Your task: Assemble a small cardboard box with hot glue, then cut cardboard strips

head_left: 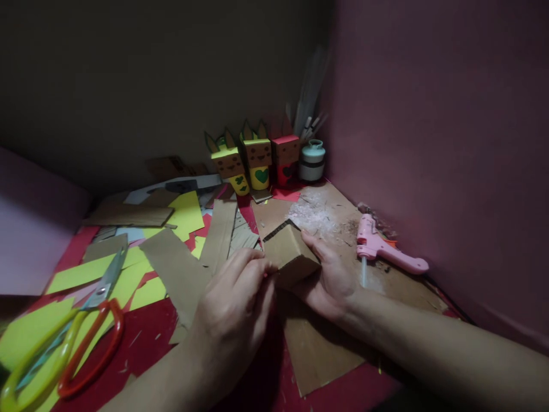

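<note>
A small brown cardboard box with a dark corrugated edge is held up in front of me. My right hand cradles it from the right and below, its thumb along the far side. The fingers of my left hand are pinched together at the box's left lower corner; whether they grip its edge or something tiny is hidden. Beneath the hands lies a flat cardboard sheet. Left of my left hand is a long cardboard strip.
Scissors with yellow and red handles lie at left among yellow paper scraps. A pink glue gun rests at right by the wall. At the back stand three cardboard figures and a pale green jar.
</note>
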Action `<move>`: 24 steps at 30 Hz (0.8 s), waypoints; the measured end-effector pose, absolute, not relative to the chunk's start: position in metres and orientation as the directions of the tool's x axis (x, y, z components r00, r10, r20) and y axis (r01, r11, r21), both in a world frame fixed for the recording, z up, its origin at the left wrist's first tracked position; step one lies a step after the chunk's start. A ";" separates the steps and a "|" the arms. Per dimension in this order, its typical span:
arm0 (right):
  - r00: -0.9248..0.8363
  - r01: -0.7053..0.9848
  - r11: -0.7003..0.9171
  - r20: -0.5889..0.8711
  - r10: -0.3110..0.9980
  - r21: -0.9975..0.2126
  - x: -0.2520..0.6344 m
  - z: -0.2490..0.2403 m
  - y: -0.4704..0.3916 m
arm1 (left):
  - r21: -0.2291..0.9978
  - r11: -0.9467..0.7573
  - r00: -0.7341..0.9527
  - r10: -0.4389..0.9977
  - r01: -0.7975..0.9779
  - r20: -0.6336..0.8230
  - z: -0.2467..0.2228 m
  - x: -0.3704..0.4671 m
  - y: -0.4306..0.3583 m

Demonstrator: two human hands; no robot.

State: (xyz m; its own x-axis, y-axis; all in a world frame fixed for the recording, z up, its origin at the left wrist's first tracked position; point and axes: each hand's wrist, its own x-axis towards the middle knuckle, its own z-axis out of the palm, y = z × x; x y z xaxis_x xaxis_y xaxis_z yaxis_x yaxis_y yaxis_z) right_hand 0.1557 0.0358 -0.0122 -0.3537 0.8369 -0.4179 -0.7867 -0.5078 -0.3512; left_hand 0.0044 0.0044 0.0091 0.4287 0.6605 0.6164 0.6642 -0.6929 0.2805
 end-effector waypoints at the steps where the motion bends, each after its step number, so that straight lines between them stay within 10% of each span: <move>1: -0.334 -0.792 -0.494 -0.422 0.843 -0.359 0.155 -0.012 0.036 | 0.302 -0.683 0.430 0.681 0.665 0.593 0.010 0.004 0.004; 15: -0.267 -0.790 -0.395 -0.317 0.910 -0.469 0.153 -0.018 0.033 | 0.285 -0.666 0.465 0.708 0.689 0.531 0.015 0.001 0.011; 24: -0.303 -0.742 -0.483 -0.411 0.860 -0.464 0.155 -0.013 0.032 | 0.640 -0.541 0.537 0.812 0.546 0.228 0.039 -0.016 0.023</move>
